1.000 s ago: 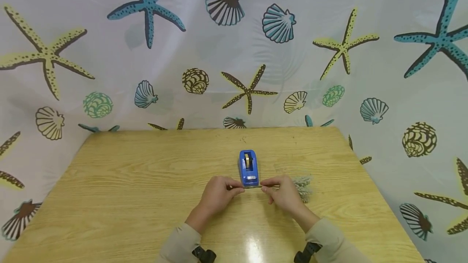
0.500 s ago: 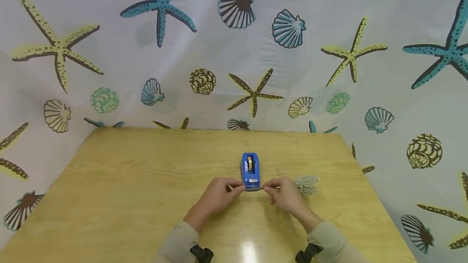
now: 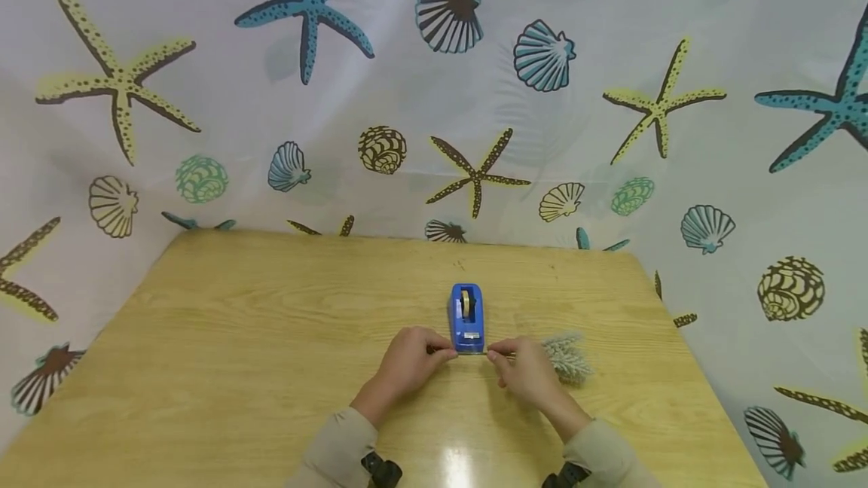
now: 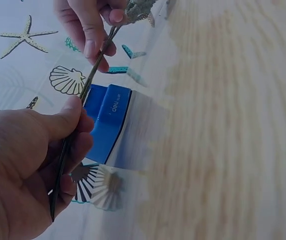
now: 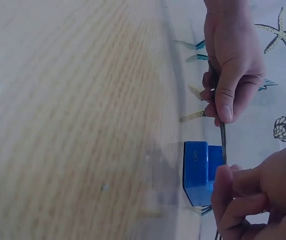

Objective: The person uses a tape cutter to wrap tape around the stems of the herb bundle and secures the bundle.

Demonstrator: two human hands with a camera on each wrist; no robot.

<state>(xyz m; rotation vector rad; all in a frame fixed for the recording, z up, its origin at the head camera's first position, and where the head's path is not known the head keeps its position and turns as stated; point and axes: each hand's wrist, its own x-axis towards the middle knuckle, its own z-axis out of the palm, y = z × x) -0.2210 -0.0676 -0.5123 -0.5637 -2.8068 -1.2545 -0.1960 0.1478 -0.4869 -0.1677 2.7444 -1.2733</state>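
Note:
A blue tape dispenser stands upright on the table, its cutting end toward the person. Just in front of that end, my two hands stretch a thin bunch of dark stems sideways. My left hand pinches the stem ends between thumb and fingers. On the other side, my right hand pinches the same stems nearer the flowers. Pale grey-green dried flower heads stick out past the right hand. The left wrist view shows the lower stems running across the left palm.
The wooden table reaches back to a hanging cloth printed with starfish and shells. The same cloth hangs along both sides. Dark wrist cameras sit at both sleeves.
Both hands keep their pinch in front of the dispenser. The flower heads have turned, level half a second ago and now slanting toward the person. The head view has shifted slightly.

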